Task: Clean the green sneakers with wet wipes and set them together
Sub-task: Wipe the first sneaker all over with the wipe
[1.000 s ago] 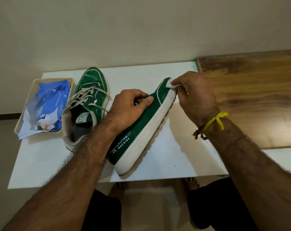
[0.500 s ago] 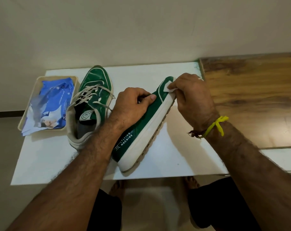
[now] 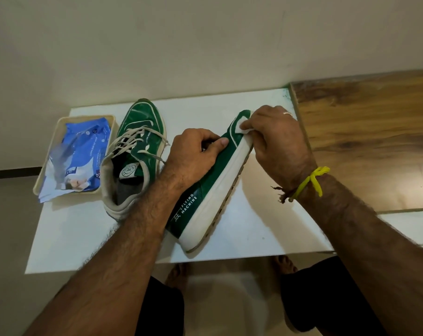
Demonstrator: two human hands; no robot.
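Observation:
One green sneaker (image 3: pixel 200 195) with a white sole lies tilted on its side in the middle of the white table (image 3: pixel 249 229), toe pointing away. My left hand (image 3: pixel 193 154) grips its upper around the lace area, thumb on the green side. My right hand (image 3: pixel 276 141) pinches a white wet wipe (image 3: pixel 244 127) against the toe of this sneaker. The second green sneaker (image 3: pixel 135 154) stands upright just to the left, laces loose, close beside the first.
A beige tray (image 3: pixel 48 166) at the table's left holds a blue wet wipes pack (image 3: pixel 79 156). A wooden surface (image 3: pixel 365 141) adjoins the table on the right. A wall stands behind. My bare feet show below the table's front edge.
My right hand has slid the wipe a little along the toe of the tilted sneaker. My left hand keeps the same grip.

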